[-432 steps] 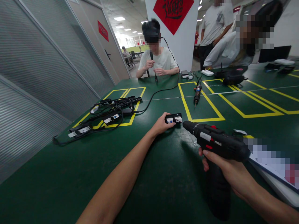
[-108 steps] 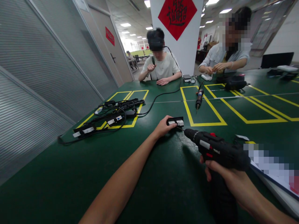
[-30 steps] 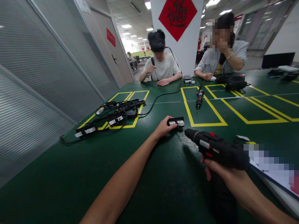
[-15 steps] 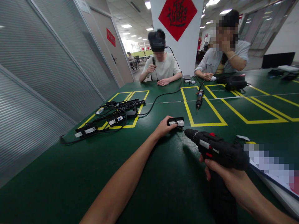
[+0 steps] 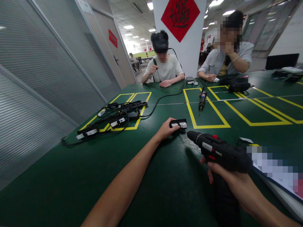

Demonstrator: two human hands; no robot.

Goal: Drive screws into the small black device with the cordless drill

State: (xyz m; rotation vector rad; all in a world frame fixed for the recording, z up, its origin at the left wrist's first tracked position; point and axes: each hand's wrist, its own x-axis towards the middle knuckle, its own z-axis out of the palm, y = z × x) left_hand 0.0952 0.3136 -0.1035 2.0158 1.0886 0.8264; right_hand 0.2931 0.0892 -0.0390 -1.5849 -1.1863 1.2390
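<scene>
My left hand [image 5: 165,130] reaches out over the green table [image 5: 71,164] and grips the near end of a small black module with white labels [image 5: 178,123], pressing it to the surface. My right hand [image 5: 228,181] is wrapped round the handle of a black cordless drill [image 5: 220,152] with red buttons. The drill points away from me, its bit tip touching the module's near right edge.
Several black modules with tangled cables [image 5: 111,117] lie in yellow-taped boxes at the left. An electric screwdriver [image 5: 202,101] rests in another yellow box ahead. Two people [image 5: 164,67] sit at the far edge. A blurred sheet [image 5: 276,164] lies at my right.
Over the last second nothing has moved on the table; both hands hold their places. Earlier the module showed a blue mark and lay turned differently.
</scene>
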